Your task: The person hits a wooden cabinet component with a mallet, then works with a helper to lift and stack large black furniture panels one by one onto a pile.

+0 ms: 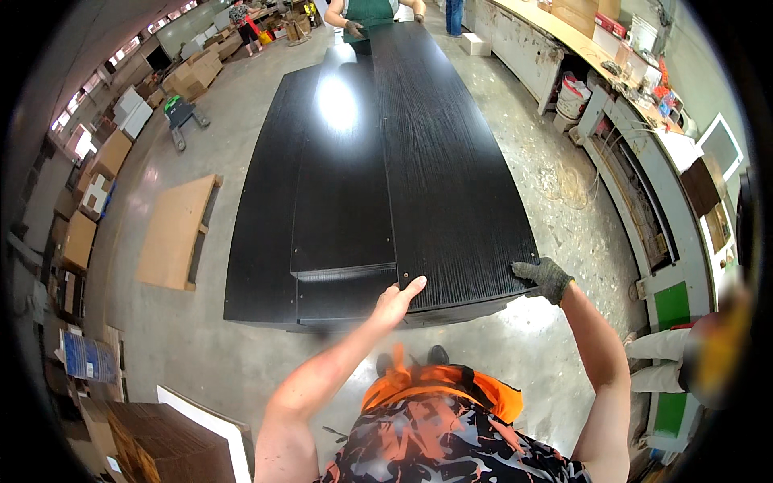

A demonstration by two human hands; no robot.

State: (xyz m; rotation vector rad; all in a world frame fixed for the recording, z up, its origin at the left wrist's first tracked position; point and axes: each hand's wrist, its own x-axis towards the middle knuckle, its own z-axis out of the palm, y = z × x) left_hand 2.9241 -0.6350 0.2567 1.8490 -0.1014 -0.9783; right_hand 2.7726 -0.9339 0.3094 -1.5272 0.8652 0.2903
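A long black wood-grain panel (451, 185) lies lengthwise ahead of me, on the right of a stack of black panels (262, 217). At its near left corner my left hand (396, 304), bare, is closed on the edge, thumb on top and fingers mostly hidden beneath. My right hand (549, 279), in a grey work glove, grips the near right corner of the same panel. Small holes show near the panel's corners. A shorter black panel (342, 193) sits on the stack just left of it. At the far end a co-worker's gloved hand (354, 29) is beside the stack.
A brown board (173, 233) on a pallet lies on the floor to the left, with a stool (183, 113) beyond. Cluttered workbenches (596, 48) line the right side, where another person (700, 354) stands close. Brown panels (173, 443) stand at the lower left.
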